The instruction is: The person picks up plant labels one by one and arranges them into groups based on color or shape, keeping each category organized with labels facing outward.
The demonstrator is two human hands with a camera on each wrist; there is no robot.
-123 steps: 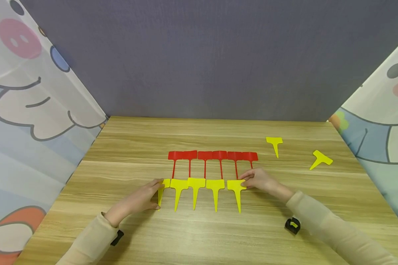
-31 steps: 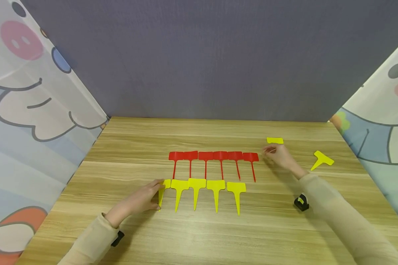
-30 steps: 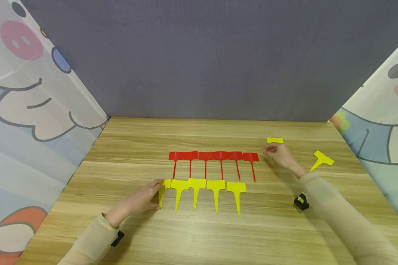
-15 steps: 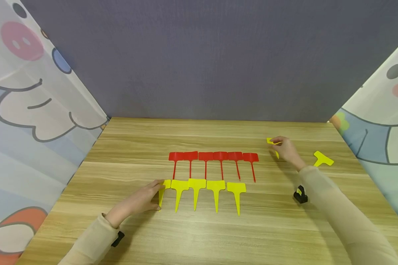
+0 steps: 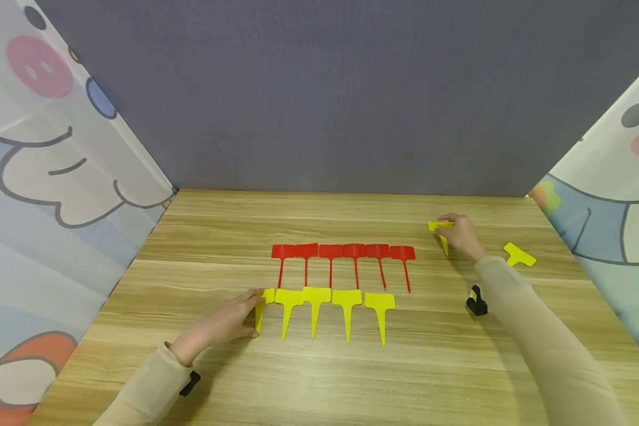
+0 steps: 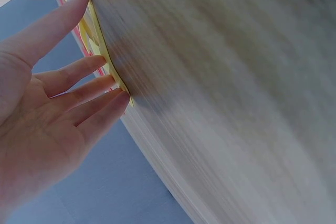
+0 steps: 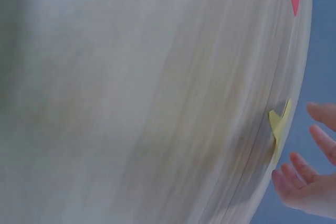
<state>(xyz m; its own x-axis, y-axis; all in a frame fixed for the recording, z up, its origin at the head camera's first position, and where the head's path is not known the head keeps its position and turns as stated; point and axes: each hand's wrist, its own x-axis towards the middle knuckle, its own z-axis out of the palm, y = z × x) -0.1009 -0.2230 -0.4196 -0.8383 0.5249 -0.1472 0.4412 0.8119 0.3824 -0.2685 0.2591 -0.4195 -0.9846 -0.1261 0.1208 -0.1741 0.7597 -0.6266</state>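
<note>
My left hand (image 5: 226, 325) rests at the leftmost yellow T-shaped plant label (image 5: 267, 297), thumb by its pointed end and fingers at its head. In the left wrist view, the extended fingers (image 6: 102, 111) touch the label's edge. Several more yellow plant labels (image 5: 316, 296) continue the row rightward, points toward me. My right hand (image 5: 462, 235) is over another yellow plant label (image 5: 444, 244) at the back right, thumb and fingers parted around its head and partly covering it. In the right wrist view, the spread fingers (image 7: 302, 169) lie close beside that label (image 7: 277, 124).
Behind the yellow row lies a row of red T-shaped plant labels (image 5: 330, 252), their heads side by side. A separate yellow label (image 5: 520, 255) lies slanted at the right, near the right sleeve. A grey panel (image 5: 351, 100) stands along the table's back edge.
My right hand has left the right end of the yellow row and moved back and right to the label there. The rightmost red label's stem now shows. My left hand has stayed put.
</note>
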